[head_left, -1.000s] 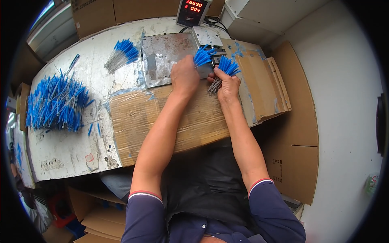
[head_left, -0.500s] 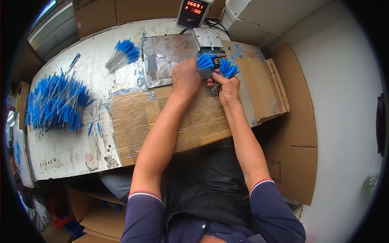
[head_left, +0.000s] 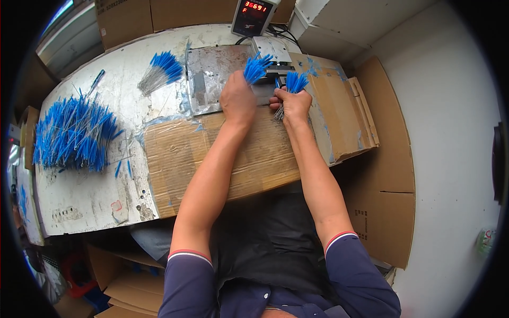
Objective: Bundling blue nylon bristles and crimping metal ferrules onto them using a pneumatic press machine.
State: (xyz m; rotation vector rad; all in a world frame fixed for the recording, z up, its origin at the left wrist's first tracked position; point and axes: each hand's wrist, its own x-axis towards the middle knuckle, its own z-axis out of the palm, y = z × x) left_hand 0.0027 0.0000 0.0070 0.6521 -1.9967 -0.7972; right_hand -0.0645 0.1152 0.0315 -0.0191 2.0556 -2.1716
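Observation:
My left hand (head_left: 238,100) is closed round a bundle of blue-tipped wires (head_left: 257,69), with the blue ends fanning up and right. Some of its fingers are blurred. Close by on the right, my right hand (head_left: 295,106) grips a second bundle of blue-tipped wires (head_left: 296,81); its blue ends point up, and the bare wire ends hang below the fingers. A single blue tip (head_left: 277,83) shows by the right thumb and fingers, in front of a small metal machine (head_left: 270,50). How the fingers hold that one piece is hard to make out.
A metal plate (head_left: 217,61) lies left of the machine. Behind stands a counter box (head_left: 253,16) with a red display. A big pile of blue-tipped wires (head_left: 77,132), a smaller bunch (head_left: 161,71) and a pen (head_left: 97,79) lie leftward. Taped cardboard (head_left: 222,153) covers the front edge.
My left hand and its bundle have moved slightly left and away from me, off the right hand. My right hand has shifted a little left. Part of the red display's lower line has gone dark.

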